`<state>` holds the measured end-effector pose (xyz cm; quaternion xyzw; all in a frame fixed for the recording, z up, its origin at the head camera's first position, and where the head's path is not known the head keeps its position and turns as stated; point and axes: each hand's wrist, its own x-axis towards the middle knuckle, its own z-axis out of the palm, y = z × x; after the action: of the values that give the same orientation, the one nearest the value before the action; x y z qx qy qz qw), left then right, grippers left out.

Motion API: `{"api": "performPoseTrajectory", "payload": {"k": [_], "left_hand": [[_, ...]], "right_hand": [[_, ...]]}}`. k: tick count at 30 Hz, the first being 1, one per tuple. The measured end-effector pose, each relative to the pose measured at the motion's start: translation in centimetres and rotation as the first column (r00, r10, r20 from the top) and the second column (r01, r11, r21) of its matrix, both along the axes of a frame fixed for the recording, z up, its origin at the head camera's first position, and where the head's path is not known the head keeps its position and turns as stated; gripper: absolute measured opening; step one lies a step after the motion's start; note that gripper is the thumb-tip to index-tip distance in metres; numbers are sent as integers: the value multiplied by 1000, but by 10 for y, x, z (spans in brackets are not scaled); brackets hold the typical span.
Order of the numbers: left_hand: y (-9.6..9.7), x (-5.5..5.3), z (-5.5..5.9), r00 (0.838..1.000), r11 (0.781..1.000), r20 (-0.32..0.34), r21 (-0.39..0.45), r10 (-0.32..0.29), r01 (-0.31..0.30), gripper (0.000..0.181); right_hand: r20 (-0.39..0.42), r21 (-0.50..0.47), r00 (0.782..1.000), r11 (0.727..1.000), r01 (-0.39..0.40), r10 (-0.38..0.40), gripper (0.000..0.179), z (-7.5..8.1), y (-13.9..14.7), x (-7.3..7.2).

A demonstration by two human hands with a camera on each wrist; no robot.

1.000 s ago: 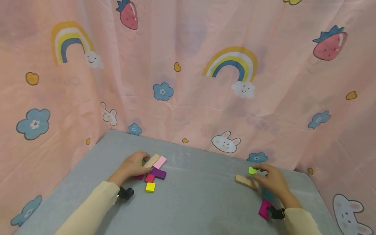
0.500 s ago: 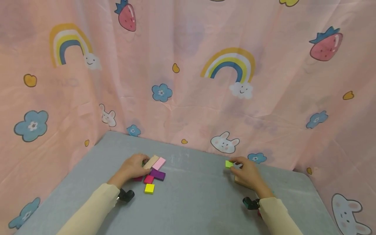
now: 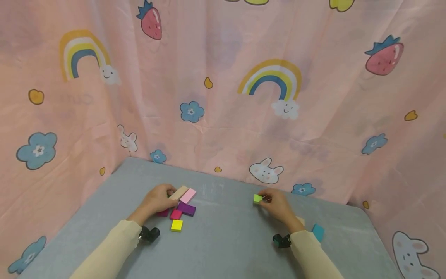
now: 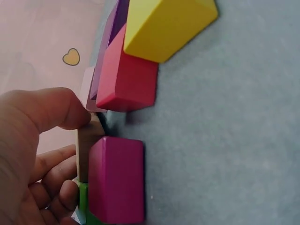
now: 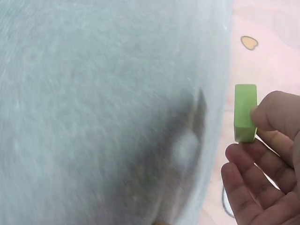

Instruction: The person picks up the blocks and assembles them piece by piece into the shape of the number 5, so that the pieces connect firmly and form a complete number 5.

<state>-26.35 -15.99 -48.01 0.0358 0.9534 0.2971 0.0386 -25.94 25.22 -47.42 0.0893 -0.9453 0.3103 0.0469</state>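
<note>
On the left of the head view, my left hand [image 3: 157, 199] holds a plain wooden block [image 3: 179, 192] between thumb and fingers. A light pink block [image 3: 188, 196] lies along its far side. A purple block [image 3: 187, 209], a red block [image 3: 175, 214] and a yellow block [image 3: 176, 226] sit nearer to me. By the left fingers, the left wrist view has a magenta block [image 4: 117, 180] and a partly hidden green block [image 4: 83, 201]. My right hand [image 3: 277, 207] pinches a light green block [image 5: 245, 112] above the table, its other fingers loosely bent.
A teal block [image 3: 318, 232] lies right of the right forearm. Another wooden block [image 3: 300, 221] is mostly hidden behind that wrist. The grey cloth-covered table [image 3: 223, 240] ends at a pink patterned curtain [image 3: 223, 128] at the back and sides.
My right hand has carried the light green block leftward from beside the right-hand wooden block toward the table's middle. The left hand has stayed at the wooden block.
</note>
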Motion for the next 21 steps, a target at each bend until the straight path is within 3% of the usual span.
{"api": "performPoseTrajectory", "payload": {"k": [6, 14, 21], "left_hand": [[0, 0, 0, 999, 997, 7, 68, 46, -46, 42], [-4, -3, 1, 996, 993, -22, 93, 82, -79, 43], [0, -3, 9, 994, 992, -91, 111, 63, -53, 40]], "right_hand": [[57, -9, 997, 999, 50, -50, 25, -8, -7, -2], [36, 5, 998, 999, 53, -53, 25, -15, -13, -5], [38, 0, 998, 999, 54, -54, 26, -16, -15, -8]]}}
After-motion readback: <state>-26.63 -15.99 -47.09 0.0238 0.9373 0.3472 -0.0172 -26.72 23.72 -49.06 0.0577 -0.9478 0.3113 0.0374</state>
